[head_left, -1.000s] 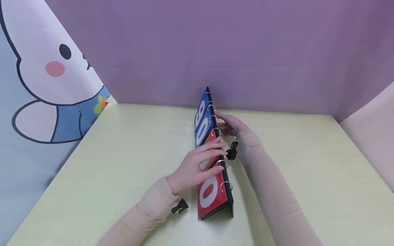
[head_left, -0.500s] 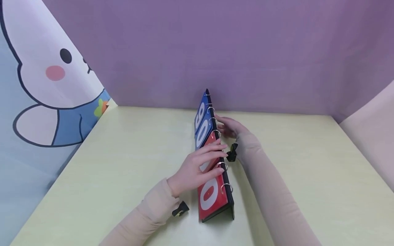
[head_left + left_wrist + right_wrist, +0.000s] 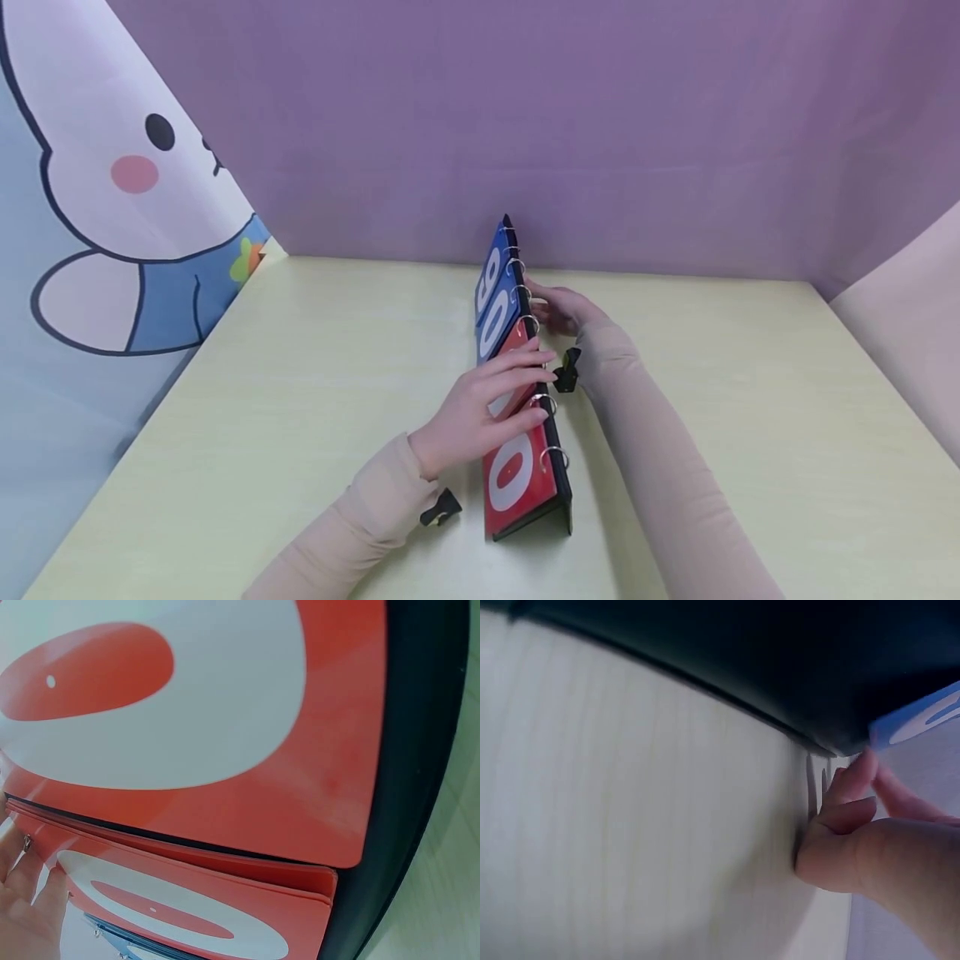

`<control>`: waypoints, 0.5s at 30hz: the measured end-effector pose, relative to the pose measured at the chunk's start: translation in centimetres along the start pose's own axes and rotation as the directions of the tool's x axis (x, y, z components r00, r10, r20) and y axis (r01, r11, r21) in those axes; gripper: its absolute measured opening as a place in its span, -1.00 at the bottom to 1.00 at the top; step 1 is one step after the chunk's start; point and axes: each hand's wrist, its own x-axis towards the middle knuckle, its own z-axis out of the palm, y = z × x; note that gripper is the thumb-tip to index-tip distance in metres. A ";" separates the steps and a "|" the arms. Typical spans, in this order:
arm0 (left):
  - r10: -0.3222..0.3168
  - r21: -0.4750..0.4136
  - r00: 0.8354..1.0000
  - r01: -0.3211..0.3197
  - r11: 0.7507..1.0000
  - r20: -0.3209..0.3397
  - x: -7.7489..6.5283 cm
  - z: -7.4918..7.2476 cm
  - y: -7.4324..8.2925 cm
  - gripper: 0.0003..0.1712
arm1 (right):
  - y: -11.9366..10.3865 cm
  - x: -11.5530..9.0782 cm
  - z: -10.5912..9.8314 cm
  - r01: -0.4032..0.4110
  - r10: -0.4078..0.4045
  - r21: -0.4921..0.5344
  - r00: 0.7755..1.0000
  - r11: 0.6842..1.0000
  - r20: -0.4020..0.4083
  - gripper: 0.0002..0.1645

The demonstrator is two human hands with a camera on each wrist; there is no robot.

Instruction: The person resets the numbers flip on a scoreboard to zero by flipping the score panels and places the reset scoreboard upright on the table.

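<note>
A flip scoreboard (image 3: pixel 558 479) with a black frame stands like a tent, its length running away from me. Red cards (image 3: pixel 512 475) with white zeros hang on its near half, and blue number cards (image 3: pixel 492 312) on the far half. My left hand (image 3: pixel 472 408) rests over the red cards, fairly straight fingers reaching the ringed top edge. Behind the board, my right hand (image 3: pixel 570 310) has bent fingers at its back face. In the right wrist view, those fingertips meet the corner of a blue card (image 3: pixel 911 724); I cannot tell whether they pinch it.
The pale table (image 3: pixel 750 400) extends to a purple backdrop (image 3: pixel 637 133) close behind the board's far end. A rabbit-print sheet (image 3: pixel 112 192) hangs at the left. Small black clips (image 3: pixel 441 507) sit by the wrists.
Both hands and the scoreboard keep their places. Only slight shifts of the whole head view show.
</note>
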 end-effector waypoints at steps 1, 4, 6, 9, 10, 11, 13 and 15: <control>0.000 -0.001 1.000 0.000 1.000 0.000 0.0 0.0 0.0 -0.61 | 0.0 0.0 0.0 0.002 -0.002 0.006 1.000 1.000 -0.004 -0.15; -0.005 -0.009 1.000 0.005 1.000 0.005 0.0 -0.1 0.2 -0.61 | 0.0 -0.1 0.0 0.004 -0.004 0.005 0.999 1.000 -0.037 -0.26; -0.005 -0.011 1.000 0.006 1.000 0.005 0.0 -0.1 0.3 -0.61 | 0.1 -0.1 -0.1 0.008 -0.008 -0.006 0.998 1.000 -0.066 -0.41; -0.015 -0.016 1.000 0.015 1.000 0.004 -0.1 -0.2 0.4 -0.61 | 0.1 -0.3 -0.4 0.038 -0.035 0.023 0.992 0.999 -0.119 -0.66; -0.017 -0.016 1.000 0.017 1.000 0.002 -0.1 -0.2 0.4 -0.61 | 0.1 -0.5 -0.5 0.057 -0.050 0.048 0.990 0.997 -0.134 -0.73; -0.022 -0.013 1.000 0.022 1.000 0.002 -0.1 -0.2 0.5 -0.61 | 0.0 -0.6 -0.6 0.071 -0.059 0.076 0.987 0.995 -0.152 -0.78; -0.039 -0.018 0.999 0.039 0.999 0.004 -0.1 -0.3 0.6 -0.61 | -0.1 -1.1 -1.0 0.104 -0.073 0.152 0.978 0.983 -0.195 -0.85; -0.050 -0.017 0.999 0.050 0.999 0.008 -0.2 -0.3 0.7 -0.62 | -0.4 -1.6 -1.5 0.135 -0.089 0.208 0.972 0.969 -0.218 -0.90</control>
